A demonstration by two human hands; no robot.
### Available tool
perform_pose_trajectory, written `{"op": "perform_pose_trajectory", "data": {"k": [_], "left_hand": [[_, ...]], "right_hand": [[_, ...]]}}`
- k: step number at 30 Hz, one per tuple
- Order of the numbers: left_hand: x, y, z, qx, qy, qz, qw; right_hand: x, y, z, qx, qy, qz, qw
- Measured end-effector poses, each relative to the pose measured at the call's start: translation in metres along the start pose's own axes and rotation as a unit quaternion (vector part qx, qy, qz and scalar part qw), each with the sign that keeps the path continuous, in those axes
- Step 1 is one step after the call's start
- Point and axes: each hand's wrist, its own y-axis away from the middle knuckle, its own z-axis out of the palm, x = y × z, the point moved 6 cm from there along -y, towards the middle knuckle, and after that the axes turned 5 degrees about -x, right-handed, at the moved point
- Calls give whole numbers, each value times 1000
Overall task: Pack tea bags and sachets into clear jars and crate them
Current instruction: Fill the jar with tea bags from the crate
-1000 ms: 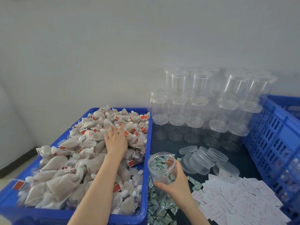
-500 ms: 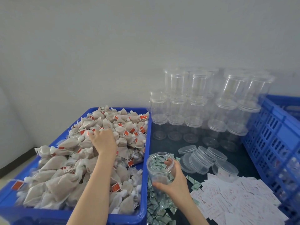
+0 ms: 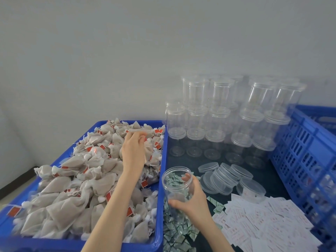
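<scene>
Surface: dark tabletop [image 3: 269, 180], jars stacked against plain grey wall [image 3: 127, 51].
Left hand [image 3: 133, 151]: pinching tea bag [image 3: 141, 131].
Right hand [image 3: 192, 200]: gripping open jar [image 3: 175, 184].

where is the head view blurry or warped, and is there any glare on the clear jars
Head view: wide-angle bends the blue slatted crate at the right edge; the stacked clear plastic jars look soft and hazy against the grey wall, with only faint highlights; the left hand gripping tea bags is slightly smeared; lighting is flat, shadows weak.
</scene>
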Motion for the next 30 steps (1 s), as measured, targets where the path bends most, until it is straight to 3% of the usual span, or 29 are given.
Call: {"op": "perform_pose_trajectory", "data": {"k": [3, 8, 13, 16, 22, 27, 30], "left_hand": [[17, 1, 3, -62, 157, 8, 986], [39, 14, 12, -201, 336, 19, 920], [47, 34, 35, -380, 283, 58, 879], [48, 46, 47, -443, 230, 90, 862], [45, 58, 61, -468, 107, 160, 863], [43, 59, 63, -486, 111, 165, 851], [37, 47, 58, -428, 108, 135, 887]], "right_hand": [[0, -1, 0, -1, 4, 1, 1000], [-3, -3, 0, 5, 2, -9, 1000], [-9, -5, 1, 13, -27, -37, 999], [-10, -6, -1, 21, -36, -53, 998], [-10, -8, -2, 18, -16, -74, 997], [-9, -6, -2, 13, -28, -72, 997], [-9, -6, -4, 24, -32, -68, 997]]}}
